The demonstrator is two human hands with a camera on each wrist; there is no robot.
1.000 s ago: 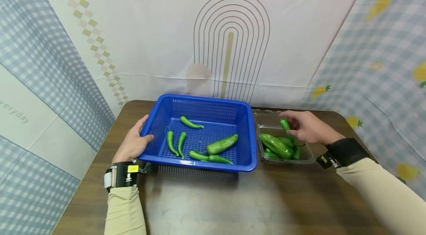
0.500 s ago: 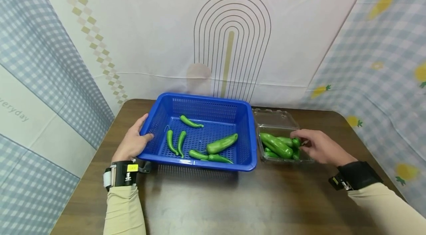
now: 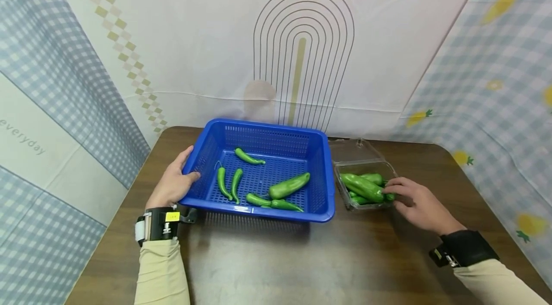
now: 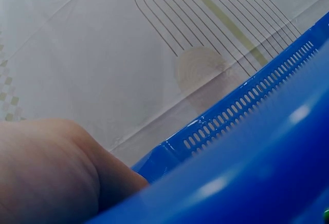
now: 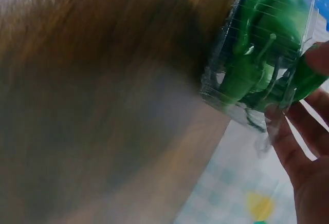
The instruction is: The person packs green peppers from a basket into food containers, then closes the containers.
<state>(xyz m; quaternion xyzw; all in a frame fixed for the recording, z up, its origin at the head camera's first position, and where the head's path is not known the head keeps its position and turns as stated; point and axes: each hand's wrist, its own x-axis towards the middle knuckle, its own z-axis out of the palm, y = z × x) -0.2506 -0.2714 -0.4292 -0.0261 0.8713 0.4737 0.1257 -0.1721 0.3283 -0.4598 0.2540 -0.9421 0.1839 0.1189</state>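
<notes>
Gripping basket (image 3: 329,185) rim with left hand (image 3: 172,184), pinching pepper (image 5: 307,80) with right hand (image 3: 421,207) at box (image 3: 342,190) end; probably light, firm, slick, best held mid-body.

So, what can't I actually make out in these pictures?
Number of peppers in the clear box, head view: they overlap, and the right hand covers some.
Rest of the right hand, right wrist view: cut off by the right edge.
Most of the left hand, left wrist view: cut off by the left and bottom edges.
Inside of the basket, left wrist view: hidden by its blurred near wall.
</notes>
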